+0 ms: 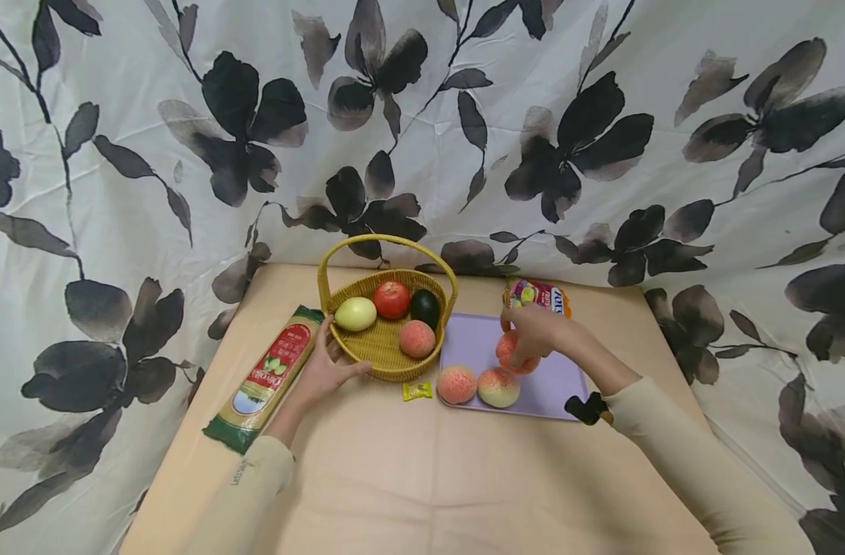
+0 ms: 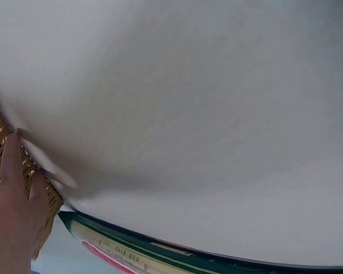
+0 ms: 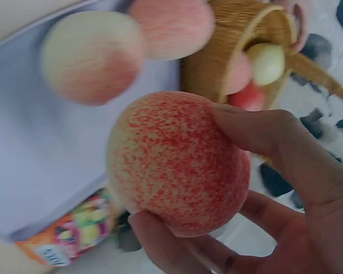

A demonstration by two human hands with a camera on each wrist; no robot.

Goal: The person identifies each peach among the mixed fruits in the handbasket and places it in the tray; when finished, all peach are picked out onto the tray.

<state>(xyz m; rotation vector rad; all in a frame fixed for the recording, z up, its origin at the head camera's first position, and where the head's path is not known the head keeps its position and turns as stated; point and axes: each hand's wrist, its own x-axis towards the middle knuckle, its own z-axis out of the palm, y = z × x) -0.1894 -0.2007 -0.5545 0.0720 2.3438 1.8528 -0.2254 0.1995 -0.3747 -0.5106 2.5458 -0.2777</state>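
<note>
My right hand (image 1: pixel 536 331) grips a red-speckled peach (image 3: pixel 180 162) above the lilac tray (image 1: pixel 561 385). Two more peaches lie near the tray's front edge, a pink one (image 1: pixel 457 384) and a paler one (image 1: pixel 499 387). My left hand (image 1: pixel 328 370) rests against the left side of a yellow wicker basket (image 1: pixel 388 374); in the left wrist view its fingers (image 2: pixel 12 162) lie fairly straight along the weave. Inside the basket are a pale yellow fruit (image 1: pixel 355 314), a red round fruit (image 1: pixel 392 300), a dark green oval fruit (image 1: pixel 425 308) and a pink peach (image 1: pixel 417 339).
A long green-and-gold packet (image 1: pixel 273 374) lies left of the basket, close by my left forearm. A small yellow wrapped sweet (image 1: pixel 417 391) sits in front of the basket. Behind the tray is a colourful snack bag (image 1: pixel 543 294). The basket's tall handle (image 1: pixel 388 237) arches upward.
</note>
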